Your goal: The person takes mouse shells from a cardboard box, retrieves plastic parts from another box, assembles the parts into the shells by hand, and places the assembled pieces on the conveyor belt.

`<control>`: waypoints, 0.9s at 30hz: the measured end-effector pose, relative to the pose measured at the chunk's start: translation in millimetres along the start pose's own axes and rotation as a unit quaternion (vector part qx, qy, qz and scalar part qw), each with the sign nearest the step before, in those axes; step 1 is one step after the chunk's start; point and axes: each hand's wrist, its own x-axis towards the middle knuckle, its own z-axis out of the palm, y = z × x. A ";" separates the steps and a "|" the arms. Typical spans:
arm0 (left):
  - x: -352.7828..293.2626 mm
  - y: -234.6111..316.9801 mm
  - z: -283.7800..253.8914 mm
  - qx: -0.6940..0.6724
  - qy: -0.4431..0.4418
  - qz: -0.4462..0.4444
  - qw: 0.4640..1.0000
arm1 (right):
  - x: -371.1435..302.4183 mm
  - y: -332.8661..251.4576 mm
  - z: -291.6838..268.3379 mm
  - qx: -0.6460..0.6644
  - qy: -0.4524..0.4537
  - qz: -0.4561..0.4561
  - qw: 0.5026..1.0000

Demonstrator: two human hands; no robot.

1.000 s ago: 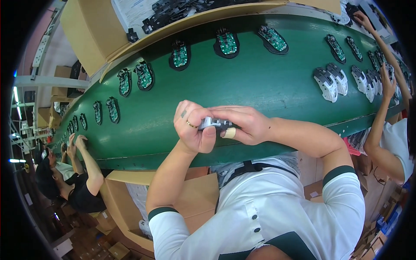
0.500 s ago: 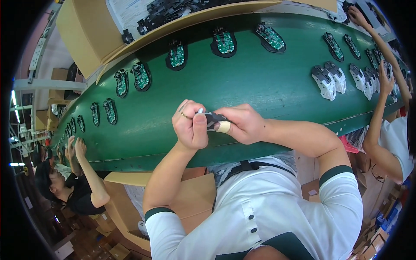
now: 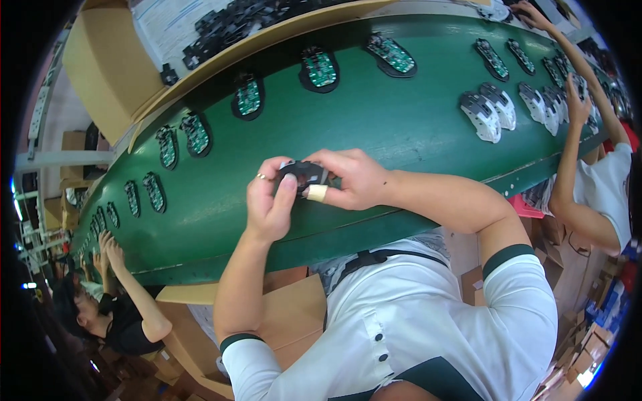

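Note:
Above the near side of a green work surface, I hold a dark computer mouse part between both hands. My left hand grips its left end, the thumb pressed on the dark face and a ring on one finger. My right hand is closed on the right end, with a pale tape wrap round one digit. The fingers cover much of the part. Farther off lie mouse bases with green circuit boards, spaced along the surface. White and grey mouse shells rest in a group at the right.
An open cardboard box with black parts stands beyond the far edge. A co-worker in black reaches in at the left; another in white handles parts at the right. A cardboard box sits below the near edge.
The mouse part has turned from nearly edge-on to show more of its dark, broad face. Both hands still grip it. The whole view has shifted, so the laid-out pieces appear farther left.

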 end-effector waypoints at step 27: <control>3.8 17.6 -3.7 0.356 0.069 0.276 0.890 | 26.3 -0.7 -11.6 0.101 -0.103 0.184 0.972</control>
